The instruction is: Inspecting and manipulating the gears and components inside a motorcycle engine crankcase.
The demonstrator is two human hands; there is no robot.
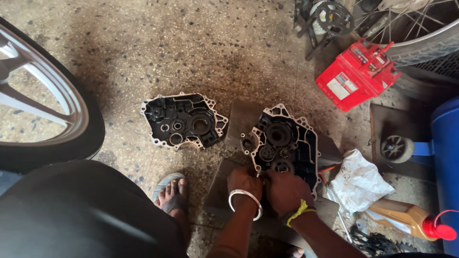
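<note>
Two halves of an engine crankcase lie on the stained floor. The right half [287,141] is dark inside, with gears and a pale metal rim. My left hand [245,182], with a silver bangle on the wrist, and my right hand [286,190], with a yellow band, press together at its near edge. Both have their fingers curled around a small part at the rim; the part itself is hidden. The left half [181,120] lies apart, untouched, its open side up.
A motorcycle wheel [43,110] stands at the left. A red battery [356,74], a sprocket [332,16] and another tyre [420,45] are at the upper right. A crumpled white bag [358,184], an oil bottle [411,220], a blue drum [447,157] and my sandalled foot [171,191] are near.
</note>
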